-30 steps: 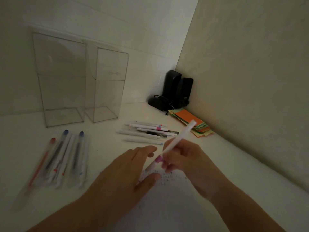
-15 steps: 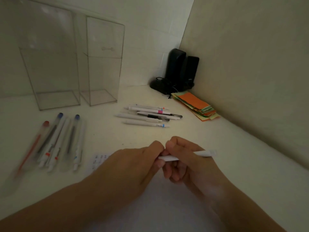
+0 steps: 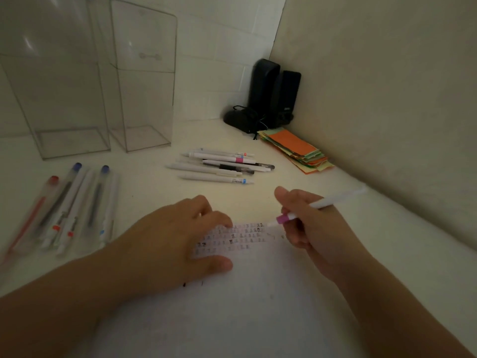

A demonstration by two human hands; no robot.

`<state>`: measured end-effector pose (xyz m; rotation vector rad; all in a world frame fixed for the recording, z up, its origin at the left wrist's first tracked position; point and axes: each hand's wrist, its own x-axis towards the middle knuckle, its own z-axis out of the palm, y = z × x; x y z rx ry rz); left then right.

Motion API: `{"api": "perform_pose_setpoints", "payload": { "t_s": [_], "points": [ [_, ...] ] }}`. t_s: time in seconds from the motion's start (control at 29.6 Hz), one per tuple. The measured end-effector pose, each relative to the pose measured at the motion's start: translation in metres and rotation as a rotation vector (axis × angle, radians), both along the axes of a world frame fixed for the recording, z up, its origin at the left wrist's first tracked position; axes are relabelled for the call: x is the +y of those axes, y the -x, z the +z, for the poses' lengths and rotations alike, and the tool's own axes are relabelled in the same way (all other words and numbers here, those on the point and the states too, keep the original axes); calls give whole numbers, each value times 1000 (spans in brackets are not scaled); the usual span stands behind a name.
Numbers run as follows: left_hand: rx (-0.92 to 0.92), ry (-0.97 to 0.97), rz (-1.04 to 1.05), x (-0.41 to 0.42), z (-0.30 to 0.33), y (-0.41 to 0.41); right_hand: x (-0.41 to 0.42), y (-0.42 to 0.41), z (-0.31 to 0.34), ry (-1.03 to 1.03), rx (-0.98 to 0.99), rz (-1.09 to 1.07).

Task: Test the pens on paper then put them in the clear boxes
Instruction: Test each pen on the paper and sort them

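white paper (image 3: pixel 258 293) lies under both your hands in the head view, rows of small marks already near its top edge. your right hand (image 3: pixel 317 228) grips the pink-banded pen (image 3: pixel 304 213), tip just at the end of the top row; your left hand (image 3: pixel 180 241) rests flat on the sheet, fingers relaxed. keep that palm pressing so the sheet can't slide, and make a short light stroke. the clear boxes (image 3: pixel 103 99) stand empty at the back left.
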<state>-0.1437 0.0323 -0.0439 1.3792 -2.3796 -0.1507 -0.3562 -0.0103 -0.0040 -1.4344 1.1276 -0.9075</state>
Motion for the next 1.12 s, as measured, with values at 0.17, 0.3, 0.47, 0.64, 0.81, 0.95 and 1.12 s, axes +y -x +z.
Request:
{"api": "perform_pose_setpoints", "payload": {
  "t_s": [0.17, 0.3, 0.47, 0.64, 0.81, 0.95, 1.12],
  "points": [
    [-71, -29, 85, -2, 3, -4, -2, -6, -11, 113, 249, 16],
    [-61, -46, 81, -3, 2, -5, -2, -15, -18, 177, 203, -14],
    [1, -72, 45, -7, -2, -5, -5, -20, -19, 213, 285, 35],
    [30, -117, 42, -10, -1, -4, -7, -25, -27, 313, 326, -20],
    [37, -130, 43, -11, -3, -4, -8, -26, -29, 337, 344, -27],
    [29, -121, 44, -11, -2, -4, -8, -27, -31, 377, 388, -23],
    [31, -121, 42, -11, -1, -4, -9, -26, -31, 371, 368, -9]
  ]
}}
